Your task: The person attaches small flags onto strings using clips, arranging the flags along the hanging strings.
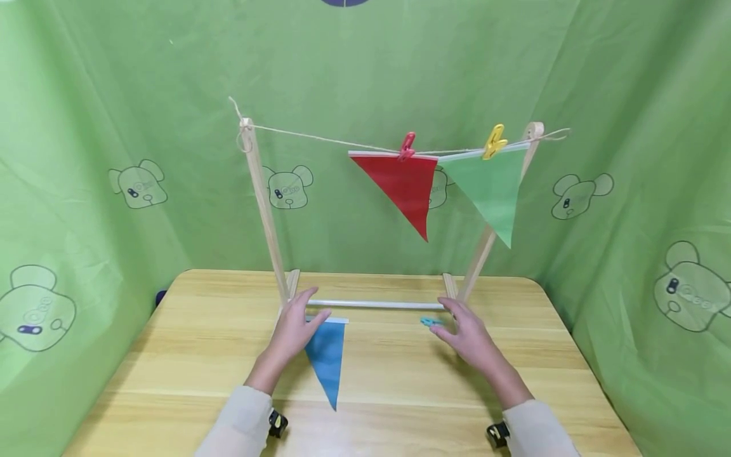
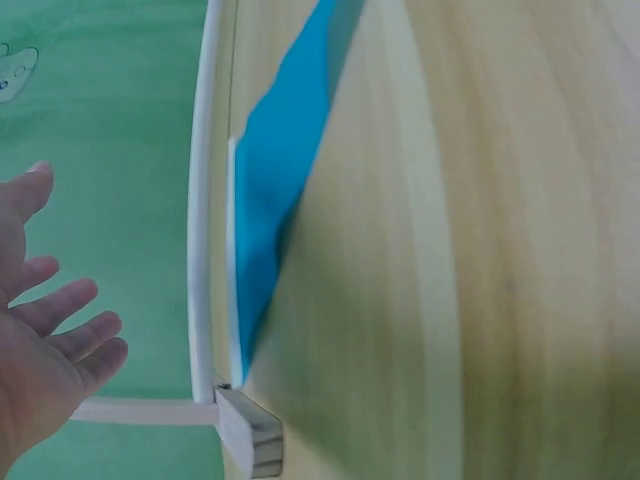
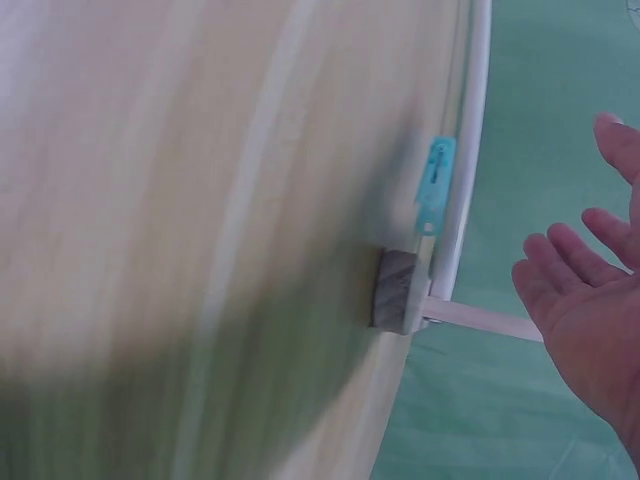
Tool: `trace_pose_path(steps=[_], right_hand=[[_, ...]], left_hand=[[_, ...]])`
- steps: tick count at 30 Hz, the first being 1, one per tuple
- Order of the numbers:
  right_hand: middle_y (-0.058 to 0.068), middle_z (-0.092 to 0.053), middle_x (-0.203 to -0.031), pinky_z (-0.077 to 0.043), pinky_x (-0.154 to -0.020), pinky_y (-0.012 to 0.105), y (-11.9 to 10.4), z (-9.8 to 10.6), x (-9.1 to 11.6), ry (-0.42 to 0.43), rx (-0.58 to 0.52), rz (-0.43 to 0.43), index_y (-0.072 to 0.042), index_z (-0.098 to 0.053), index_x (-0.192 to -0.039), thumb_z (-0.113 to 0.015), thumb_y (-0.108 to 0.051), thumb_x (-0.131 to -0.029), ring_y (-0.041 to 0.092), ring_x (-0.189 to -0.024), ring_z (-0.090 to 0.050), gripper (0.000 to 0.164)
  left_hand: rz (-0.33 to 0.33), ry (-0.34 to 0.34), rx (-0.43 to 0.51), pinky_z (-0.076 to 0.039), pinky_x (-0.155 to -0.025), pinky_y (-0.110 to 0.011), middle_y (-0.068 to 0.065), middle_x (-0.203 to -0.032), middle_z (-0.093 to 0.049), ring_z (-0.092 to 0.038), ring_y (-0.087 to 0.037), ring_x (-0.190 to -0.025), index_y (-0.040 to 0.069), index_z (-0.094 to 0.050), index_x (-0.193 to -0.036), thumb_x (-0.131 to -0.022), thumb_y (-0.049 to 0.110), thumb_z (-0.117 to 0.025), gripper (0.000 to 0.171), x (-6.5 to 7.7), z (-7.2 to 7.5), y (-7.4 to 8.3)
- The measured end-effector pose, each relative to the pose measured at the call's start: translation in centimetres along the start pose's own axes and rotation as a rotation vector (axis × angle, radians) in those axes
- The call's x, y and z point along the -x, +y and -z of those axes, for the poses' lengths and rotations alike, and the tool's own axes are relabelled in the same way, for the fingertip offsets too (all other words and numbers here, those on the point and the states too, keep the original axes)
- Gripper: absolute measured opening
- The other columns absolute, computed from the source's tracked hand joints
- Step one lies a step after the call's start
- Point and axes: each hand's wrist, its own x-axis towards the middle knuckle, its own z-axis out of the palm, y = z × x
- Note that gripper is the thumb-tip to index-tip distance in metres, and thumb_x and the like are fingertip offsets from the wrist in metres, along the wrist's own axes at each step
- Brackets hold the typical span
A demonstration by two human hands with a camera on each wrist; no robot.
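My left hand (image 1: 294,327) is held over the blue triangular pennant (image 1: 327,358), its fingers spread and nothing in them. That pennant lies on the table with its white top edge toward the back; the hand hides its upper left corner in the head view. On the other side, my right hand (image 1: 468,333) hovers with extended fingers near a teal clothespin (image 1: 431,322), holding nothing. The left wrist view shows the left palm (image 2: 45,330) beside the blue pennant (image 2: 275,190). In the right wrist view the right palm (image 3: 600,310) is apart from the teal clothespin (image 3: 436,187).
A string (image 1: 308,135) runs between two wooden posts (image 1: 265,209). From it hang a red pennant (image 1: 402,187) under a red clothespin (image 1: 407,146) and a green pennant (image 1: 491,187) under a yellow clothespin (image 1: 494,141). A white rod (image 1: 371,304) joins the posts low down.
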Motion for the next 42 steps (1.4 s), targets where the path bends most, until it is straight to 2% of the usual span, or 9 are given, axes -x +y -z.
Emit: trace_pose_path(steps=[7,15,20,25,33,37,42], right_hand=[[0.026,-0.048,-0.153,-0.035,-0.116,0.065,0.6,-0.5,-0.4,-0.059,0.060,-0.020,-0.002,-0.047,-0.151,-0.079,-0.025,-0.092,0.048,-0.142,-0.044,0.070],[0.024,-0.057,-0.143,-0.047,-0.108,0.062,1.3,-0.9,-0.9,-0.095,0.152,0.023,-0.002,-0.054,-0.144,-0.080,-0.023,-0.091,0.045,-0.131,-0.055,0.062],[0.021,-0.061,-0.138,-0.051,-0.105,0.059,1.7,-1.1,-1.1,-0.097,0.218,0.036,-0.002,-0.058,-0.141,-0.081,-0.023,-0.090,0.042,-0.125,-0.060,0.060],[0.019,-0.064,-0.137,-0.043,-0.104,0.065,1.9,-1.1,-1.3,-0.100,0.255,0.024,-0.005,-0.060,-0.140,-0.083,-0.027,-0.088,0.040,-0.123,-0.062,0.061],[0.013,-0.068,-0.130,-0.038,-0.090,0.051,2.5,-1.2,-1.7,-0.120,0.284,0.014,-0.010,-0.064,-0.137,-0.086,-0.031,-0.085,0.032,-0.113,-0.065,0.060],[0.012,-0.069,-0.128,-0.037,-0.092,0.054,2.9,-1.4,-1.9,-0.117,0.296,0.020,-0.009,-0.065,-0.134,-0.086,-0.030,-0.084,0.031,-0.111,-0.064,0.057],[0.014,-0.068,-0.129,-0.036,-0.095,0.058,3.3,-1.6,-2.1,-0.118,0.311,0.012,-0.008,-0.067,-0.131,-0.085,-0.029,-0.086,0.035,-0.117,-0.063,0.053]], left_hand=[[0.034,-0.045,-0.062,-0.039,-0.118,-0.055,-0.017,-0.153,-0.053,-0.047,-0.038,-0.144,0.005,-0.051,-0.149,-0.093,0.031,-0.078,0.068,0.2,-0.3,-1.2],[0.026,-0.051,-0.125,-0.045,-0.114,-0.054,-0.020,-0.144,-0.060,-0.055,-0.039,-0.136,0.002,-0.055,-0.144,-0.091,0.023,-0.081,0.062,0.3,-0.4,-2.5],[0.047,-0.053,-0.154,-0.047,-0.112,-0.054,-0.021,-0.136,-0.064,-0.057,-0.040,-0.132,0.002,-0.058,-0.140,-0.090,0.021,-0.082,0.059,0.3,-0.6,-3.4],[0.055,-0.064,-0.171,-0.050,-0.107,-0.054,-0.020,-0.130,-0.067,-0.060,-0.040,-0.127,0.001,-0.061,-0.137,-0.090,0.019,-0.082,0.054,0.1,-0.6,-3.7],[0.069,-0.088,-0.177,-0.052,-0.105,-0.054,-0.020,-0.126,-0.069,-0.061,-0.040,-0.123,-0.001,-0.063,-0.134,-0.090,0.014,-0.081,0.049,-0.1,-0.2,-4.4],[0.074,-0.103,-0.188,-0.052,-0.105,-0.053,-0.020,-0.129,-0.067,-0.061,-0.040,-0.124,0.000,-0.063,-0.135,-0.091,0.014,-0.080,0.049,-0.3,-0.1,-4.7],[0.071,-0.113,-0.215,-0.052,-0.105,-0.052,-0.020,-0.129,-0.068,-0.061,-0.039,-0.125,-0.001,-0.063,-0.134,-0.091,0.013,-0.080,0.049,-0.5,-0.1,-4.8]])
